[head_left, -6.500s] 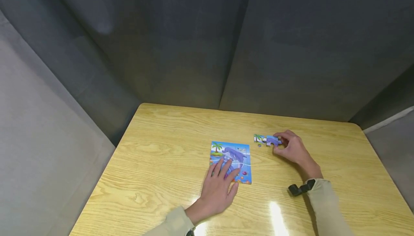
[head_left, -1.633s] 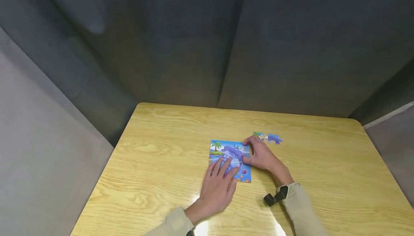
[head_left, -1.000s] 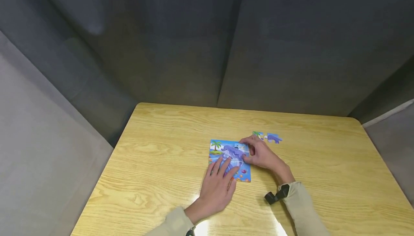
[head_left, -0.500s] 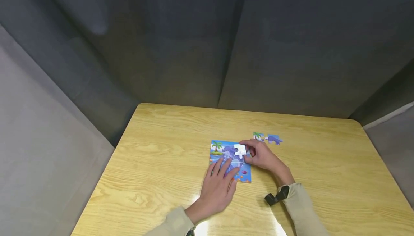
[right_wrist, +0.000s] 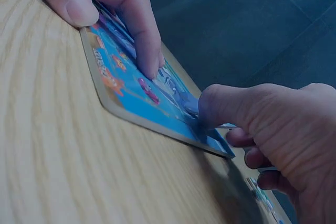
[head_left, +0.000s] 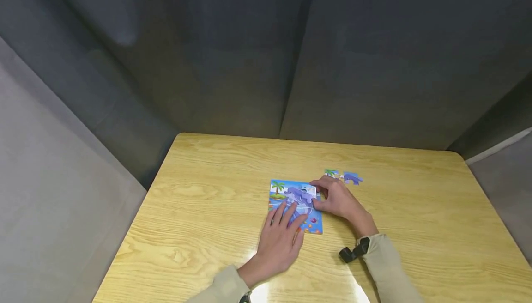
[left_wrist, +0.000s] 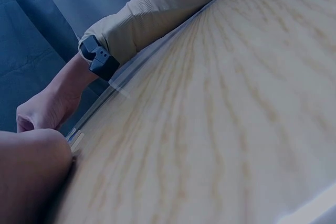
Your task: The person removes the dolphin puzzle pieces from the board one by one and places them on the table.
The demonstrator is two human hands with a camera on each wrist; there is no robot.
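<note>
A dolphin jigsaw puzzle board [head_left: 277, 196] lies flat on the wooden table. My left hand [head_left: 279, 243] rests on its lower left part, fingers spread and fairly straight. At the board's upper right corner, my right hand [head_left: 337, 198] pinches a puzzle piece [head_left: 308, 189] between thumb and fingers. In the right wrist view, the right thumb [right_wrist: 226, 106] covers most of that piece, and only a thin edge shows. Whether the piece sits fully flat in the board cannot be told. The left wrist view shows little of the board.
Loose puzzle pieces lie behind the right hand: one with a palm tree [head_left: 331, 172] and one with a purple dolphin part [head_left: 352, 178]. The table [head_left: 208, 192] ends at dark curtains [head_left: 232, 63] at the back. Both wrists wear black cameras.
My right hand came from the loose pieces to the board's upper right corner with a piece. Half a second ago that piece looked bright white; now its picture shows. The left hand stayed put.
</note>
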